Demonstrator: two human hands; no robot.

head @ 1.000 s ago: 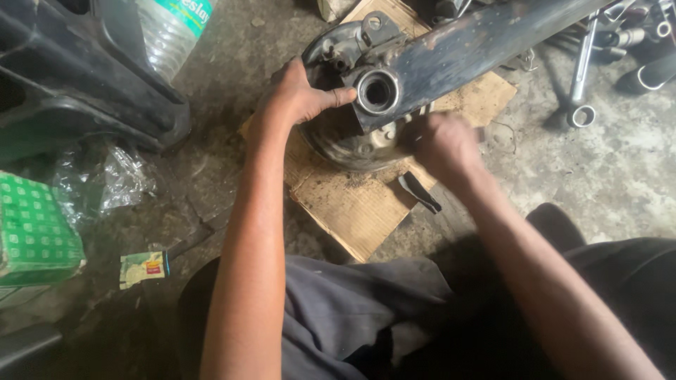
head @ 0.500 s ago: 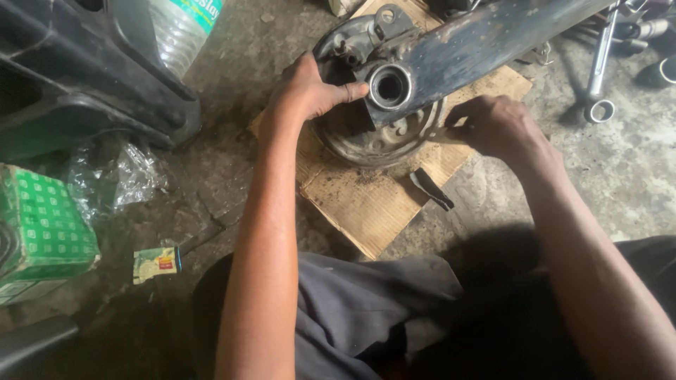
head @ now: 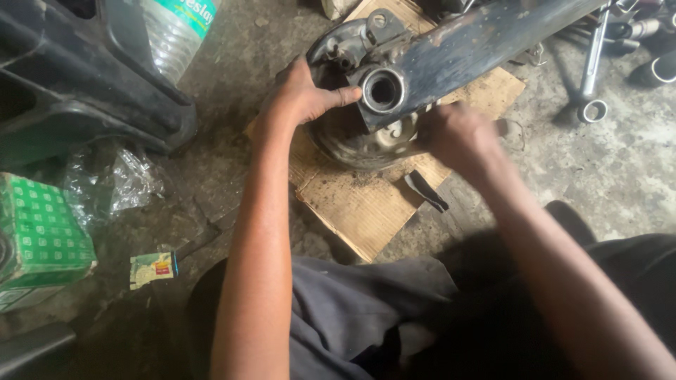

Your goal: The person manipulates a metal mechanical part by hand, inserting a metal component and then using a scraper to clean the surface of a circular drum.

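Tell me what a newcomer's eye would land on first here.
First the black metal arm running from top right to centre, its round bore facing up, over a drum on cardboard. The left hand grips the drum's left edge; the right hand, blurred, works at its right side. A green box sits far left.

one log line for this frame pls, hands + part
left hand: braces metal arm at its bushing end | right hand: at round hub, grip blurred | base: cardboard

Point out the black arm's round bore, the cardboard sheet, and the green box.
round bore (head: 383, 90), head view, dark centre hole.
cardboard sheet (head: 355, 211), head view, bare near corner.
green box (head: 42, 225), head view, patterned top face.
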